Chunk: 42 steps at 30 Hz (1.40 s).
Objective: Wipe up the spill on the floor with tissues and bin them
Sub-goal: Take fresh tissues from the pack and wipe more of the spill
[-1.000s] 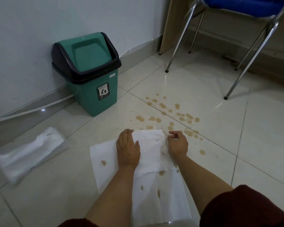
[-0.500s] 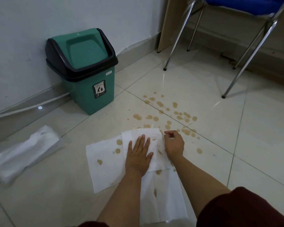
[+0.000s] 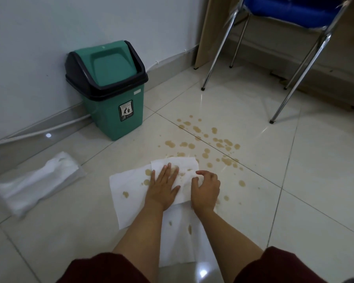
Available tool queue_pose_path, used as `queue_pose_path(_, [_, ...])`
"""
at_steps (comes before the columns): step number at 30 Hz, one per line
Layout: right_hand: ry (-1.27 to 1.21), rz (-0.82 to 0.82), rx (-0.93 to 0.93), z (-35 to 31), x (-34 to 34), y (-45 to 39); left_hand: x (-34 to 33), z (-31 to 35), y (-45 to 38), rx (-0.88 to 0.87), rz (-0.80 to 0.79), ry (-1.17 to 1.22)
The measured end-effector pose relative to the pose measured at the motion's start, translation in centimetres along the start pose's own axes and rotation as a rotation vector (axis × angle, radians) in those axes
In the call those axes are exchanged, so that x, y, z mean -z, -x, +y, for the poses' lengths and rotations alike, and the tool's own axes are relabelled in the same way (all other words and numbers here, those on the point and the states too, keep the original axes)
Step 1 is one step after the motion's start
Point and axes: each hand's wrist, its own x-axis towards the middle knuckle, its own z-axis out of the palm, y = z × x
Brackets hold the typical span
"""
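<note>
Two hands work the stained tissues (image 3: 129, 193) on the floor (image 3: 315, 180): the left hand (image 3: 164, 186) presses flat, fingers spread, while the right hand (image 3: 205, 187) pinches a fold. Brown spill drops (image 3: 206, 139) lie just beyond, right of the green swing-lid bin (image 3: 110, 94).

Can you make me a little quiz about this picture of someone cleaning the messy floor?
1. True or false: the green bin stands against the wall, left of the brown drops.
2. What does the left hand do? A) presses flat on the tissues B) lifts the bin lid C) holds a chair leg
3. Fill in: the right hand has curled fingers that pinch the tissue's ____ edge.

Key: 1 true. 2 A. 3 right.
</note>
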Motion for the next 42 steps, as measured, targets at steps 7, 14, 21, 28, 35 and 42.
queue_pose_path(7, [0.265,0.052,0.034,3.0,-0.7,9.5,1.5,-2.3,3.0,0.082,0.094,0.07])
queue_pose_path(14, [0.488,-0.047,-0.03,3.1,-1.6,10.0,0.3,-1.4,4.9,0.061,-0.05,0.042])
queue_pose_path(21, [0.428,-0.094,-0.018,1.7,-3.1,7.0,0.5,-2.1,4.4,0.049,-0.046,0.022])
queue_pose_path(28, [0.508,-0.143,0.108,1.0,-5.6,4.0,0.3,-3.6,3.0,0.093,0.105,0.023])
queue_pose_path(35, [0.5,-0.244,0.264,0.0,-6.9,1.3,-0.9,-4.9,2.1,0.084,0.093,-0.02])
queue_pose_path(42, [0.474,-0.354,0.386,-1.1,-8.3,-1.1,-1.6,-5.1,1.6,0.089,0.178,0.031])
